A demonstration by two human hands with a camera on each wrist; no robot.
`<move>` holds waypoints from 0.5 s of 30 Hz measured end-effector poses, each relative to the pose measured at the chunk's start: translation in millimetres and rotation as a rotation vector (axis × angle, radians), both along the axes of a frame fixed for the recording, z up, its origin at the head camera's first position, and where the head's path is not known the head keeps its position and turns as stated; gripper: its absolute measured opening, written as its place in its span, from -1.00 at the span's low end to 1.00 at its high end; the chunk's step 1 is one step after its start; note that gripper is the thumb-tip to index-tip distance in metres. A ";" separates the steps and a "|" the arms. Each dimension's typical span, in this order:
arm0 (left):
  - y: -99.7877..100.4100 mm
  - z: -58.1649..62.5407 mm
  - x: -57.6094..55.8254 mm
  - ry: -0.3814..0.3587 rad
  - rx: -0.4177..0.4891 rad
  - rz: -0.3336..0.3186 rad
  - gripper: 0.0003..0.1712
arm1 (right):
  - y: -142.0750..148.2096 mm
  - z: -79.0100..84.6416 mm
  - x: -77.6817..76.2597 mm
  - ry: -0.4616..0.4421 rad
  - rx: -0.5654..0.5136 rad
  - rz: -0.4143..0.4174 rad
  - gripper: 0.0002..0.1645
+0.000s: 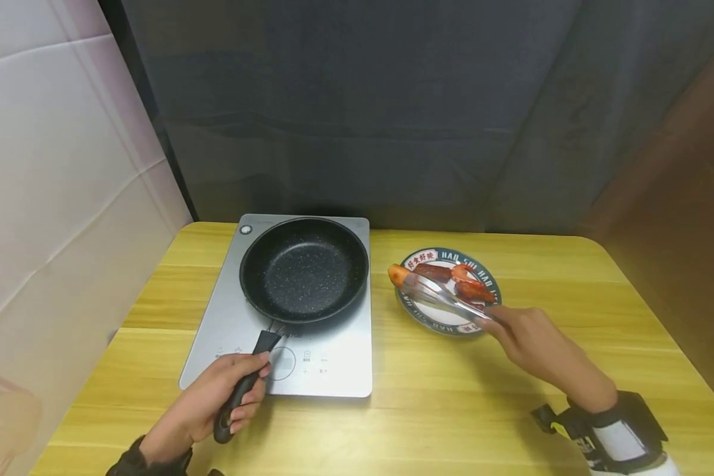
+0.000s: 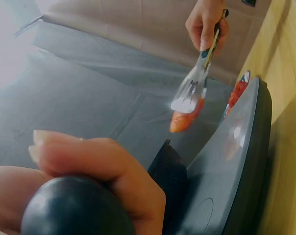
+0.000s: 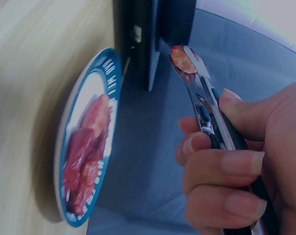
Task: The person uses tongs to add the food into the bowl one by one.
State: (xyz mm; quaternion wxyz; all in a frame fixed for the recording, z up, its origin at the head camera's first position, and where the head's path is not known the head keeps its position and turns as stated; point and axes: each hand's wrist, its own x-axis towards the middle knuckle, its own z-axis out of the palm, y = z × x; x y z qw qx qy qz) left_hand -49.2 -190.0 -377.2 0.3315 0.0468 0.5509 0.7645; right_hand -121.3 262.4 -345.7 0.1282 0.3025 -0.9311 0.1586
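Observation:
My left hand (image 1: 214,396) grips the black handle (image 1: 237,400) of a speckled black frying pan (image 1: 306,277), whose inside is bare in the head view. In my right hand (image 1: 529,344) are metal tongs (image 1: 443,301), squeezed together on an orange-red piece of meat (image 1: 397,275). This piece hangs above the left rim of a green-and-white plate (image 1: 434,324), clear of the pan. Several glossy reddish pieces of meat (image 3: 89,152) lie on the plate. In the left wrist view, the held meat (image 2: 185,121) shows below the tong tips.
Under the pan is a silver induction cooker (image 1: 345,373) with a touch panel at its front. Both cooker and plate stand on a yellow wooden table (image 1: 404,423). A dark curtain (image 1: 357,119) hangs behind, with a pale one (image 1: 53,198) on the left and a brown one on the right.

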 end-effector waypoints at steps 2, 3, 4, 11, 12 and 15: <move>0.1 0.7 -0.5 0.002 -0.024 -0.009 -0.61 | -4.8 3.4 -0.7 -0.012 -0.008 -0.004 -0.90; 0.1 0.9 -0.6 0.004 -0.035 -0.014 -0.60 | -7.7 5.5 -0.9 -0.025 -0.008 -0.009 -0.90; 0.1 1.1 -0.4 0.008 -0.045 -0.019 -0.58 | -10.9 7.6 -1.1 -0.041 -0.007 -0.013 -0.89; 0.7 2.9 0.5 0.011 -0.072 -0.017 -0.57 | -34.4 18.1 -7.0 -0.082 -0.013 0.027 -0.85; 1.2 2.8 0.5 0.014 -0.081 -0.011 -0.57 | -37.1 19.1 -8.3 -0.074 -0.014 0.046 -0.87; 3.3 2.5 0.0 0.030 -0.120 0.010 -0.56 | -45.2 24.2 -11.8 -0.067 -0.004 0.105 -0.92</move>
